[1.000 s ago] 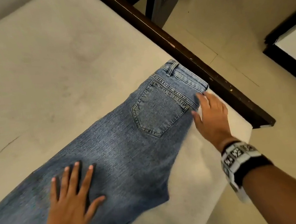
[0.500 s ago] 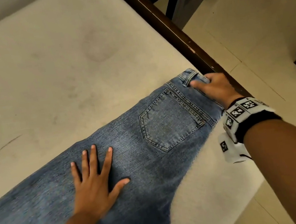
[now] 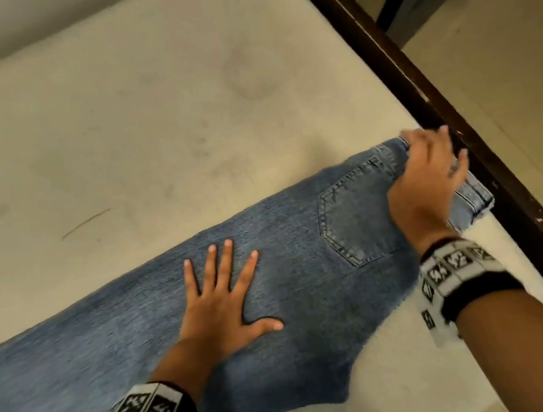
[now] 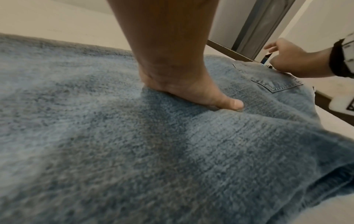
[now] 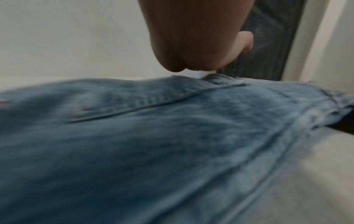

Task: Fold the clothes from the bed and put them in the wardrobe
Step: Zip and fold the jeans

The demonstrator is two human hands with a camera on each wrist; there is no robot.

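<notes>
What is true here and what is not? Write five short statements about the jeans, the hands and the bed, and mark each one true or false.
1. The left hand lies flat with spread fingers on the jeans. True.
2. The right hand is at the waistband end of the jeans, near the dark bed frame. True.
3. The jeans are already folded into a small square. False: they lie stretched out along the mattress.
4. A back pocket shows between the two hands. True.
5. The left hand is lifting a trouser leg off the bed. False: it presses the denim down flat.
</notes>
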